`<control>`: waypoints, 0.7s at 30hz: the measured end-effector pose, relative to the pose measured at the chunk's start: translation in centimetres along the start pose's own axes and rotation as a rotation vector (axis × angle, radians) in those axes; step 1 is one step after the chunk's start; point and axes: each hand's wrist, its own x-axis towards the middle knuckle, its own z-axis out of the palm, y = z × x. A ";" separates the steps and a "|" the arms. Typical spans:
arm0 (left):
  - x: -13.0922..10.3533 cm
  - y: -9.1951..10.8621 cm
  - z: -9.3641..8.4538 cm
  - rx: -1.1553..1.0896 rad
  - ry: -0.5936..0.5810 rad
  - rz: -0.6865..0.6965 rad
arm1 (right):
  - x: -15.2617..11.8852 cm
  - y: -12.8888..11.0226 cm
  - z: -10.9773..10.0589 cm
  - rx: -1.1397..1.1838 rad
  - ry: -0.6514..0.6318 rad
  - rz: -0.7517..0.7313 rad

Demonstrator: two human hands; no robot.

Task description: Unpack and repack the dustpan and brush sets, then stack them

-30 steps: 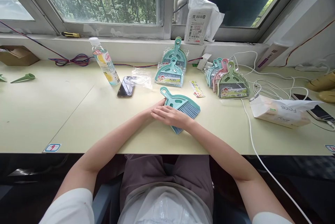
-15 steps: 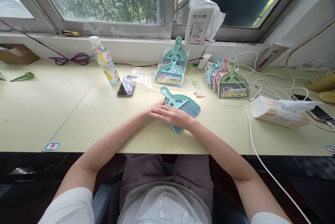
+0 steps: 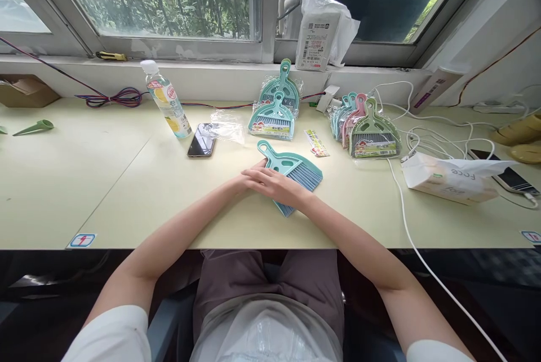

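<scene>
A teal dustpan with a grey-bristled brush (image 3: 302,170) lies unwrapped on the pale table near its front edge, handle pointing up and left. My right hand (image 3: 274,184) rests flat over its lower left part, fingers stretched to the left across my left hand. Most of my left hand (image 3: 249,176) is hidden under the right one; only its back and a fingertip beside the dustpan's handle show. Behind them stand two wrapped teal sets (image 3: 273,122), and a printed label strip (image 3: 316,143) lies to their right.
A bottle (image 3: 167,100), a phone (image 3: 202,141) and a clear plastic wrapper (image 3: 228,126) are at the back left. Several wrapped sets (image 3: 374,136) stand at the right, beside a tissue pack (image 3: 452,179) and a white cable (image 3: 406,221). A green funnel-shaped piece (image 3: 36,128) lies far left.
</scene>
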 end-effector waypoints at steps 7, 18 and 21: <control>-0.4 0.3 0.7 0.032 0.129 -0.008 | 0.3 -0.2 -0.1 0.054 -0.016 0.036; 0.3 0.0 1.2 -0.019 -0.013 0.027 | -0.4 0.2 0.4 0.044 0.005 0.090; 0.2 0.9 1.7 0.003 0.060 0.038 | -0.2 0.1 0.3 0.077 0.031 0.097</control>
